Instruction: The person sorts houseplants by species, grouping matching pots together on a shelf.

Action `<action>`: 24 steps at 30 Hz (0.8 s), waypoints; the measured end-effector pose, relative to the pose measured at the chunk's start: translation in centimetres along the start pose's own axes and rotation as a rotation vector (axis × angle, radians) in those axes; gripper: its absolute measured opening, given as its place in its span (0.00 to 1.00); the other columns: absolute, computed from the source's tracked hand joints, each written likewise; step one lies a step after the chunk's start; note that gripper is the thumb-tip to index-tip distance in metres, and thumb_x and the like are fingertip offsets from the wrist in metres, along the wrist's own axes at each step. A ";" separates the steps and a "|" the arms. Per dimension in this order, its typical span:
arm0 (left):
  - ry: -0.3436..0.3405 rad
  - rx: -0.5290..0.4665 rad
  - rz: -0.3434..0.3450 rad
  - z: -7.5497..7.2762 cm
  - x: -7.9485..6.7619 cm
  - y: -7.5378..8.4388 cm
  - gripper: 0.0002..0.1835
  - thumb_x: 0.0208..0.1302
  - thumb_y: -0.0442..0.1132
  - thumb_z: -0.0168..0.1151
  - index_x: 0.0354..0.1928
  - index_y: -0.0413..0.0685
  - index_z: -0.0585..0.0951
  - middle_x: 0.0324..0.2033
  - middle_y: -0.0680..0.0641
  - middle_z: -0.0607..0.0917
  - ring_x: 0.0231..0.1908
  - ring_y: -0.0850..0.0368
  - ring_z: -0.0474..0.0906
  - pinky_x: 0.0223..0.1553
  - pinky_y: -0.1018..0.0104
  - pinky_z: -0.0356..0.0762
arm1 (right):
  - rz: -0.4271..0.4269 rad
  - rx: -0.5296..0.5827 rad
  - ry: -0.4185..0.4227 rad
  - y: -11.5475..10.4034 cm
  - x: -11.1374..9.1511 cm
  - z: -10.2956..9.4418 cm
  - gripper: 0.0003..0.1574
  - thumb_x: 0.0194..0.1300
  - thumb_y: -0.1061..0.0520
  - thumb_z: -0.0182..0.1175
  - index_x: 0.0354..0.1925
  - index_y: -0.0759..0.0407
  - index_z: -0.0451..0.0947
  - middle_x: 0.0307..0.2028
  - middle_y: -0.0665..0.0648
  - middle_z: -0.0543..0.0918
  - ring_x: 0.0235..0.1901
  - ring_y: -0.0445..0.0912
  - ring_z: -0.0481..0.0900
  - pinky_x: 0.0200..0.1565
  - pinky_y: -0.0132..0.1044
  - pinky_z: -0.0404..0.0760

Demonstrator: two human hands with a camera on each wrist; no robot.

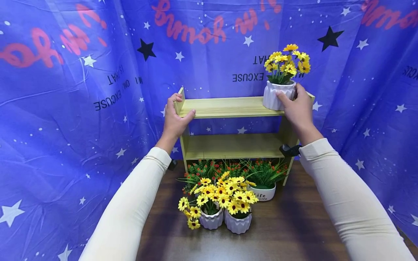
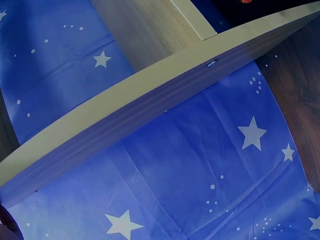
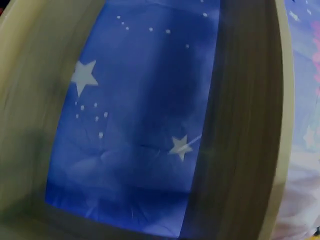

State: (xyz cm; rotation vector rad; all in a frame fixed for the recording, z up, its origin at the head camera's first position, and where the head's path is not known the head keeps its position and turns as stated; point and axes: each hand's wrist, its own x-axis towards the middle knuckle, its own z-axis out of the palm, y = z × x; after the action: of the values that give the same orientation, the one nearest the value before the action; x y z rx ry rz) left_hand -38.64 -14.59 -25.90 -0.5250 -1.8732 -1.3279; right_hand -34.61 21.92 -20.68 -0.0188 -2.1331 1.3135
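Note:
A light wooden shelf rack (image 1: 225, 107) stands on the brown table. At the right end of its top board is a white ribbed pot (image 1: 273, 95) of yellow artificial daisies (image 1: 287, 62). My right hand (image 1: 297, 108) holds this flowerpot, thumb on the front and fingers round its right side. At the opposite end, my left hand (image 1: 175, 117) grips the rack, its fingers over the side panel and its thumb along the top board. The side panel (image 2: 150, 87) crosses the left wrist view diagonally. The boards (image 3: 240, 120) fill much of the right wrist view.
Two more white pots (image 1: 211, 220) of yellow daisies stand close together on the table (image 1: 277, 235) before the rack. Behind them, green plants with small red flowers (image 1: 264, 170) sit at the lowest level, one in a white lettered planter (image 1: 266, 194). Blue star-printed cloth (image 1: 209, 50) hangs around.

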 end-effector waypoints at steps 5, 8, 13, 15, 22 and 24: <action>-0.005 0.011 -0.014 0.0 -0.1 0.0 0.28 0.49 0.37 0.73 0.48 0.46 0.67 0.60 0.49 0.74 0.57 0.52 0.65 0.59 0.58 0.62 | -0.042 0.193 0.151 0.6 -3.0 -0.1 0.39 0.65 0.48 0.65 0.67 0.63 0.67 0.64 0.61 0.74 0.63 0.47 0.71 0.63 0.37 0.68; -0.010 0.018 -0.013 -0.1 -0.1 0.1 0.28 0.49 0.37 0.73 0.49 0.46 0.67 0.60 0.48 0.74 0.57 0.52 0.65 0.59 0.58 0.62 | -0.068 0.291 0.197 1.3 -5.2 -0.2 0.32 0.64 0.53 0.66 0.62 0.64 0.72 0.59 0.60 0.76 0.61 0.48 0.72 0.61 0.37 0.71; -0.009 0.002 -0.006 -0.1 0.2 0.3 0.28 0.49 0.36 0.73 0.48 0.45 0.67 0.61 0.45 0.73 0.57 0.51 0.65 0.59 0.59 0.62 | -0.075 0.330 0.230 3.4 -8.9 -0.3 0.24 0.63 0.57 0.67 0.56 0.61 0.76 0.52 0.53 0.80 0.54 0.45 0.76 0.54 0.33 0.73; -0.011 0.001 -0.006 -0.2 0.2 0.4 0.28 0.49 0.36 0.73 0.48 0.45 0.67 0.61 0.45 0.73 0.57 0.51 0.65 0.59 0.59 0.61 | -0.070 0.308 0.221 4.5 -10.4 -0.4 0.24 0.63 0.57 0.67 0.56 0.61 0.76 0.52 0.53 0.80 0.53 0.44 0.77 0.52 0.32 0.73; -0.019 -0.001 -0.014 -0.2 -0.1 0.4 0.28 0.49 0.36 0.73 0.48 0.45 0.66 0.61 0.45 0.73 0.57 0.51 0.64 0.59 0.57 0.62 | -0.066 0.256 0.185 7.7 -14.5 -0.4 0.26 0.64 0.59 0.66 0.59 0.65 0.74 0.54 0.56 0.81 0.53 0.42 0.77 0.52 0.30 0.73; -0.020 -0.007 -0.022 -0.2 -0.1 0.4 0.29 0.49 0.36 0.73 0.49 0.46 0.66 0.61 0.46 0.73 0.57 0.51 0.64 0.58 0.57 0.62 | -0.073 0.259 0.179 8.5 -15.4 -0.3 0.26 0.64 0.61 0.66 0.59 0.66 0.74 0.53 0.52 0.81 0.52 0.42 0.78 0.51 0.28 0.74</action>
State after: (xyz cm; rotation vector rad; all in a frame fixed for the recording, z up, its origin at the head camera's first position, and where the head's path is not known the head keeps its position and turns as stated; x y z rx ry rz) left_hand -38.28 -14.60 -25.70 -0.5241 -1.8960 -1.3492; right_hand -24.65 21.47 -35.14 0.0459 -1.7877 1.4768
